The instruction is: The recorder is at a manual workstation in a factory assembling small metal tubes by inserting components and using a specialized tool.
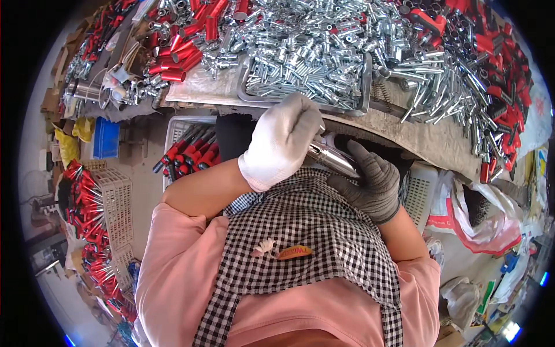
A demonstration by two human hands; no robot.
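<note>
A shiny silver metal tube (pixel 334 159) with an opening near one end lies slanted in front of my apron. My right hand (pixel 373 182), in a dark grey glove, is closed around its right end, thumb below and fingers above. My left hand (pixel 283 139), in a white glove with grey on the fingers, is curled closed at the tube's left end. A small bit of metal shows by its fingertips, too little to name. Just beyond the hands, a metal tray (pixel 245 87) on the bench holds many silver pins and fittings.
Heaps of silver fittings (pixel 300 34), red sleeves (pixel 182 58) and long pins (pixel 442 87) cover the bench. Below it, a white crate (pixel 173 130) holds red-and-black tools (pixel 193 151). Another light crate (pixel 422 188) and a plastic bag (pixel 491 225) stand at right; a beige basket (pixel 115 194) is at left.
</note>
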